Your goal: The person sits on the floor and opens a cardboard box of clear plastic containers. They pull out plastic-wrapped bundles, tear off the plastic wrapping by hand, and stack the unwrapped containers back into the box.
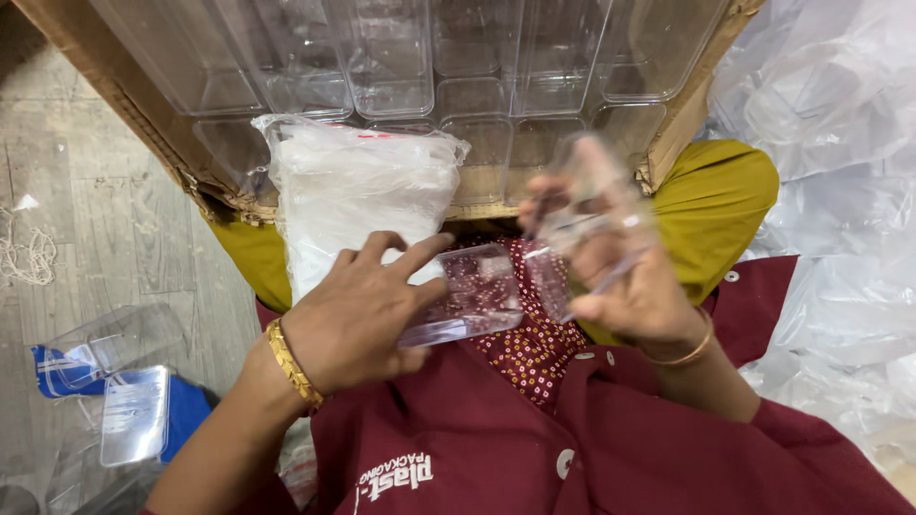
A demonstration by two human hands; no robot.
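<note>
Here, looking down at my lap, my left hand (358,310) grips a small clear plastic lid (468,296) by its near edge, fingers spread over its top, while my right hand (620,277) closes around a clear plastic container (592,215), motion-blurred, just right of the lid. Beyond the lid stands a bag of white plastic pieces (358,191) before a cardboard carton of clear tubs (429,67); I judge this the fitting step, calling for aligned edges.

Left hand (358,305) splayed, right hand (620,277) curled.
</note>
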